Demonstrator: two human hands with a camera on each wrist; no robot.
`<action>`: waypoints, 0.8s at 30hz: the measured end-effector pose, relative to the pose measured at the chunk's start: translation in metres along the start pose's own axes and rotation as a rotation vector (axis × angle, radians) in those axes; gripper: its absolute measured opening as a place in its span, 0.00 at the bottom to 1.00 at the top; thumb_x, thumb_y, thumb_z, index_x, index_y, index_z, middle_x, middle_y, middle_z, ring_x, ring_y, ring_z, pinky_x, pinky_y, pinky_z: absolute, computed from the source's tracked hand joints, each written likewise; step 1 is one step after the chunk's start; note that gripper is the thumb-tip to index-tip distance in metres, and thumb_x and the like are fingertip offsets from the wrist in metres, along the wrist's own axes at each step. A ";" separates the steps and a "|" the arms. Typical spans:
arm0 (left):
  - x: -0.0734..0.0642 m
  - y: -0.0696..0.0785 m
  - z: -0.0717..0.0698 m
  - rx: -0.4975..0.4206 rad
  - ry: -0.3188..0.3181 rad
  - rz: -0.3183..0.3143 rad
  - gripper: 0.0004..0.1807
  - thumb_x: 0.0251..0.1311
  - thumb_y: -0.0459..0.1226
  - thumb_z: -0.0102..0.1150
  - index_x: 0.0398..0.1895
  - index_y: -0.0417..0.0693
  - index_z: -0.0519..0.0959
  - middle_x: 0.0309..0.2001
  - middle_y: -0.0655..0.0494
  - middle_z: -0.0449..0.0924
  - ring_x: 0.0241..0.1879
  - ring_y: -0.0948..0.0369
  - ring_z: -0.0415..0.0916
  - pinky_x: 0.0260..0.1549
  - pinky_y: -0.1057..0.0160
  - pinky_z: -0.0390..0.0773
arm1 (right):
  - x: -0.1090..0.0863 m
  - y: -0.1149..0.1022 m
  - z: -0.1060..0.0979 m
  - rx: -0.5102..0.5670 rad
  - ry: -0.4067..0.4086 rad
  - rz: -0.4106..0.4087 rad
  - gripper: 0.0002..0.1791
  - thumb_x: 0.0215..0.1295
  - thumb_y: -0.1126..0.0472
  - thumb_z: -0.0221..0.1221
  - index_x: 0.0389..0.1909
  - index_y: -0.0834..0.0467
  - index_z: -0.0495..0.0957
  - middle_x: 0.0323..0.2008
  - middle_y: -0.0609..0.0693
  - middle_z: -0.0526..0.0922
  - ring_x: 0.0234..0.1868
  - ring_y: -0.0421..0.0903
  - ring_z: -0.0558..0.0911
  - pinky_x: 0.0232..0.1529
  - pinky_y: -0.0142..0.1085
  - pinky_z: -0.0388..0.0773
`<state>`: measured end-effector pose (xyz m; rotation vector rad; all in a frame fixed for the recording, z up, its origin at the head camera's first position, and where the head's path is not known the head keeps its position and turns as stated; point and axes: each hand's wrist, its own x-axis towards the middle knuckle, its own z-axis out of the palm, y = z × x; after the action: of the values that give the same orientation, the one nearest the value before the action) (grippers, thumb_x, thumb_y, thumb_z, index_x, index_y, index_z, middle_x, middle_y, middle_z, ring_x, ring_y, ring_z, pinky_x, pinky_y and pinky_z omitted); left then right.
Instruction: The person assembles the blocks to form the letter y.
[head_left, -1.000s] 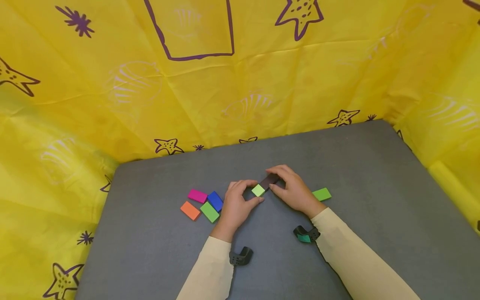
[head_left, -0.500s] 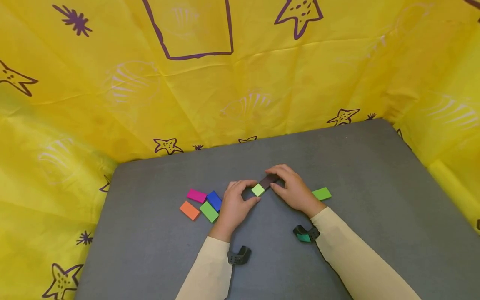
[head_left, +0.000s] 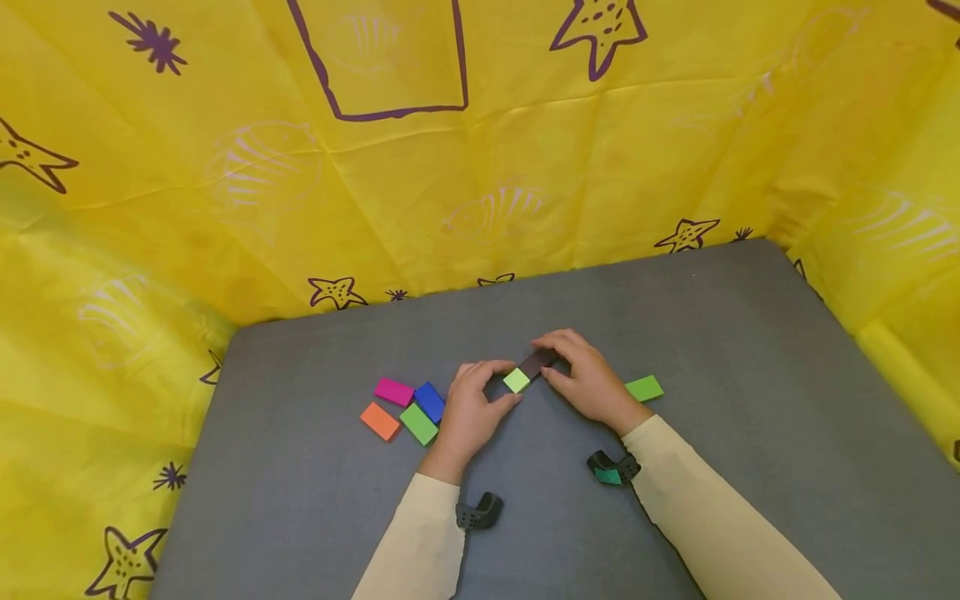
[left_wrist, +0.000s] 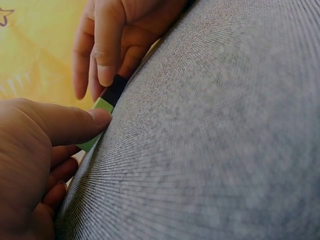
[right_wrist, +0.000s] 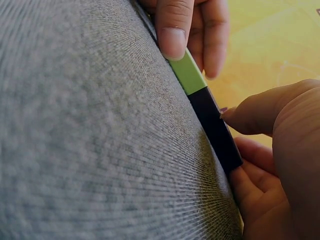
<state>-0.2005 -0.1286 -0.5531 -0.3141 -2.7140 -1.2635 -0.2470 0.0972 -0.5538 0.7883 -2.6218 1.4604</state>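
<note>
Near the middle of the grey table, a small light green block [head_left: 517, 381] lies end to end against a black block [head_left: 539, 362]. My left hand [head_left: 472, 408] has its curved thumb and index finger on either side of the green block. In the left wrist view the left thumb [left_wrist: 75, 122] overlaps that block's near side. My right hand [head_left: 588, 383] holds the black block between thumb and fingers. From the right wrist, the black block [right_wrist: 215, 127] appears flat on the cloth, touching the green one [right_wrist: 188, 72]; the right fingers reach its far end.
Left of the hands lie a pink block [head_left: 394, 392], a blue block [head_left: 431, 402], an orange block [head_left: 380, 422] and a green block [head_left: 419, 424]. Another green block [head_left: 645, 388] is partly behind the right wrist. A yellow patterned cloth [head_left: 480, 167] surrounds the grey table [head_left: 300, 500].
My left hand has shifted very slightly left, its thumb drawing back a little. The right hand and the blocks look unmoved.
</note>
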 end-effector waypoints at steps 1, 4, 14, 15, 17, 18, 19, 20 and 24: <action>0.000 0.000 0.000 0.000 0.000 0.002 0.23 0.63 0.34 0.81 0.61 0.49 0.88 0.57 0.59 0.87 0.56 0.56 0.75 0.58 0.49 0.77 | 0.000 0.000 0.000 0.001 0.001 -0.002 0.22 0.75 0.71 0.67 0.68 0.62 0.81 0.63 0.57 0.80 0.61 0.56 0.80 0.62 0.55 0.78; -0.002 0.001 -0.001 -0.009 -0.004 0.006 0.24 0.62 0.34 0.82 0.62 0.49 0.87 0.58 0.58 0.87 0.57 0.56 0.74 0.58 0.48 0.77 | -0.001 -0.001 0.000 0.007 0.003 -0.014 0.23 0.75 0.70 0.67 0.68 0.62 0.81 0.64 0.57 0.79 0.61 0.56 0.80 0.61 0.56 0.77; -0.004 0.000 -0.003 -0.279 0.031 0.007 0.27 0.73 0.46 0.73 0.69 0.44 0.82 0.62 0.57 0.85 0.62 0.54 0.74 0.61 0.43 0.74 | -0.001 -0.004 -0.008 0.080 0.055 -0.017 0.24 0.76 0.68 0.67 0.70 0.66 0.78 0.64 0.59 0.79 0.62 0.58 0.80 0.64 0.57 0.78; -0.004 0.001 -0.004 -0.318 0.043 0.016 0.26 0.75 0.45 0.70 0.70 0.44 0.81 0.62 0.56 0.85 0.62 0.54 0.75 0.61 0.44 0.74 | 0.000 -0.005 -0.010 0.090 0.064 -0.014 0.25 0.76 0.68 0.67 0.70 0.66 0.78 0.64 0.60 0.78 0.62 0.59 0.80 0.63 0.57 0.78; -0.004 0.001 -0.005 -0.381 0.066 0.044 0.23 0.80 0.43 0.63 0.71 0.41 0.80 0.63 0.52 0.85 0.62 0.51 0.76 0.59 0.46 0.75 | 0.001 -0.007 -0.014 0.117 0.082 -0.007 0.25 0.76 0.69 0.67 0.71 0.67 0.78 0.64 0.61 0.78 0.64 0.60 0.79 0.62 0.58 0.80; -0.004 0.001 -0.007 -0.411 0.077 0.059 0.22 0.82 0.42 0.60 0.71 0.39 0.79 0.63 0.50 0.85 0.62 0.49 0.77 0.58 0.47 0.75 | 0.001 -0.008 -0.016 0.131 0.091 0.001 0.25 0.76 0.69 0.67 0.71 0.66 0.77 0.65 0.61 0.78 0.65 0.60 0.79 0.62 0.58 0.80; -0.003 0.001 -0.009 -0.439 0.088 0.071 0.22 0.83 0.40 0.57 0.71 0.38 0.78 0.63 0.48 0.85 0.63 0.48 0.78 0.60 0.47 0.76 | 0.001 -0.009 -0.019 0.143 0.098 0.008 0.25 0.76 0.69 0.67 0.71 0.66 0.77 0.65 0.61 0.78 0.65 0.60 0.78 0.61 0.58 0.80; -0.003 0.001 -0.010 -0.471 0.096 0.080 0.21 0.84 0.40 0.54 0.72 0.37 0.77 0.63 0.46 0.85 0.64 0.46 0.78 0.60 0.46 0.76 | 0.001 -0.010 -0.021 0.153 0.105 0.014 0.26 0.76 0.69 0.67 0.71 0.66 0.77 0.65 0.62 0.78 0.65 0.60 0.78 0.61 0.59 0.80; -0.002 0.002 -0.019 -0.562 0.117 0.109 0.23 0.89 0.41 0.43 0.73 0.35 0.75 0.65 0.41 0.83 0.65 0.38 0.76 0.61 0.37 0.76 | 0.001 -0.012 -0.030 0.183 0.113 0.029 0.25 0.77 0.68 0.66 0.72 0.65 0.77 0.66 0.63 0.78 0.65 0.60 0.78 0.61 0.60 0.79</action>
<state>-0.1973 -0.1421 -0.5394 -0.4183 -2.1648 -1.9203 -0.2486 0.1154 -0.5274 0.6616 -2.4546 1.7176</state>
